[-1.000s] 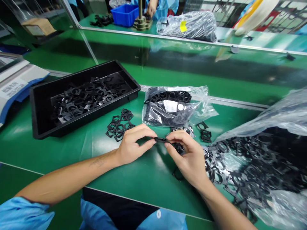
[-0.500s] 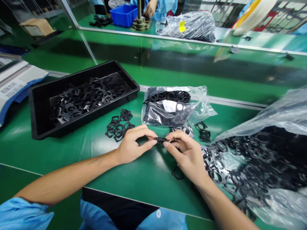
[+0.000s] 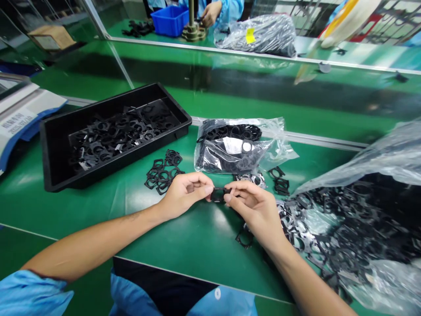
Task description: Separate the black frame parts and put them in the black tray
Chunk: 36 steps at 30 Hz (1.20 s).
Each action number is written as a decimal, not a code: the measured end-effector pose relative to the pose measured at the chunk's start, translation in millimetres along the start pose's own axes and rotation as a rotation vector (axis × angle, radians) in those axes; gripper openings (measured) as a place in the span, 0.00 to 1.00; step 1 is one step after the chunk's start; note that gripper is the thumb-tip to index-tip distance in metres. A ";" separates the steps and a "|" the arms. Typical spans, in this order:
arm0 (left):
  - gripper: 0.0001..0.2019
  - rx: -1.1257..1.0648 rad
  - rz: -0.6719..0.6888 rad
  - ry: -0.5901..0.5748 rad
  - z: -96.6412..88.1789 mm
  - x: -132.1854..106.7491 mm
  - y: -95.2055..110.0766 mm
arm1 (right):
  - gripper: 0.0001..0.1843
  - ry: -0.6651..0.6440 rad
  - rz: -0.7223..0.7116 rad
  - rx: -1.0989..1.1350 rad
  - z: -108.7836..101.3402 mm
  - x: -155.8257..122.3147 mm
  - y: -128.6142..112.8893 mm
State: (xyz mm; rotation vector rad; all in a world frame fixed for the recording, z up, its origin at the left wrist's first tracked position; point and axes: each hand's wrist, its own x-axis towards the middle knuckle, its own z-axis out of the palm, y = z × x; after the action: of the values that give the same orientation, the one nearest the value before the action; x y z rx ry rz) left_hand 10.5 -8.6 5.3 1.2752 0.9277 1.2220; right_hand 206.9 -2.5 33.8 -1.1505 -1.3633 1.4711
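Note:
Between my two hands, above the green table (image 3: 184, 245), is a small black plastic frame (image 3: 218, 195) with a round opening. My left hand (image 3: 184, 193) pinches its left end between thumb and fingers. The right end is pinched by my right hand (image 3: 255, 208). Left of my hands lies a loose group of flat black ring frames (image 3: 163, 174). Just beyond my right hand are silvery ring parts (image 3: 255, 179) and a pair of black frames (image 3: 280, 182). Another black frame (image 3: 244, 238) lies partly under my right wrist.
A black tray (image 3: 121, 164) full of black parts stands at left. Behind my hands lies a clear bag (image 3: 276, 149) of frames. A large open plastic bag (image 3: 371, 162) spills parts at right. Across the divider are a blue bin (image 3: 170, 21) and another person's hand (image 3: 211, 13).
The black frame has turned from edge-on to showing its face and opening, still between both hands. My fingers have shifted slightly. Across the divider, the other person's hand has moved a little.

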 end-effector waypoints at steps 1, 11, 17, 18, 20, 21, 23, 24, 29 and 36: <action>0.14 -0.009 -0.004 0.001 0.0 0.4 -0.1 | 0.11 -0.001 0.008 0.005 -0.1 0.1 -0.1; 0.14 0.107 0.031 0.010 -0.1 -0.7 -0.7 | 0.12 0.034 0.009 0.005 -1.6 1.2 1.4; 0.11 0.180 0.127 0.000 0.1 -4.3 -3.8 | 0.14 0.030 0.000 -0.022 -3.7 1.2 1.5; 0.10 0.193 0.145 0.010 0.2 -4.2 -4.5 | 0.15 0.030 -0.008 -0.029 -3.8 1.1 1.7; 0.08 0.231 0.175 0.037 0.3 -3.5 -5.8 | 0.15 0.028 -0.024 -0.046 -3.5 1.0 2.3; 0.07 0.253 0.187 0.052 0.2 -3.1 -6.3 | 0.15 0.030 -0.032 -0.053 -3.2 0.9 2.5; 0.06 0.285 0.199 0.072 -0.1 -2.5 -6.8 | 0.15 0.033 -0.037 -0.061 -2.7 0.7 3.0; 0.06 0.291 0.200 0.073 -0.4 -2.4 -6.9 | 0.15 0.034 -0.035 -0.060 -2.5 0.6 3.2; 0.07 0.262 0.179 0.021 -2.1 -3.1 -6.6 | 0.16 0.033 -0.022 -0.047 -2.4 0.4 2.6; 0.14 0.129 0.101 -0.024 -0.6 -1.7 -1.4 | 0.17 0.016 -0.001 -0.013 -3.0 2.1 2.4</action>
State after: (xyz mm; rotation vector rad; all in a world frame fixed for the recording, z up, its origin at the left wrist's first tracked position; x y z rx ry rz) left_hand 9.8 -10.0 3.7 1.4510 0.9465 1.2386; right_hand 209.3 0.1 31.2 -1.1673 -1.3642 1.4516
